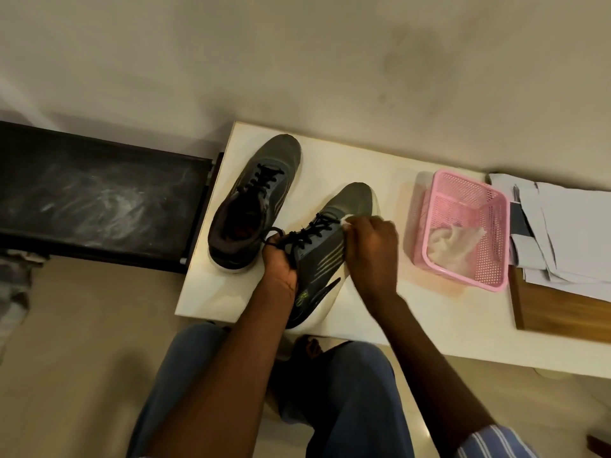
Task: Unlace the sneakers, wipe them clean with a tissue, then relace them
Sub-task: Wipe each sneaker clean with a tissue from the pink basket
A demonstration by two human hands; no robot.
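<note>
Two grey laced sneakers on white tabletop [380, 302] | left hand [281, 259] gripping nearer sneaker [325, 256] at its collar | right hand [372, 246] pinching white tissue [346, 221] against its laces | far sneaker [256, 200] untouched, just beside

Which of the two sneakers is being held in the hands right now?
The sneaker nearer the pink basket: that right-side sneaker is gripped by the left hand while the right hand presses a tissue on it. The other sneaker lies untouched.

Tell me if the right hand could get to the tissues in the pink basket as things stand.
Probably yes. The pink basket sits open-topped just beside the right hand, with nothing between them, though that hand already pinches a small tissue.
</note>
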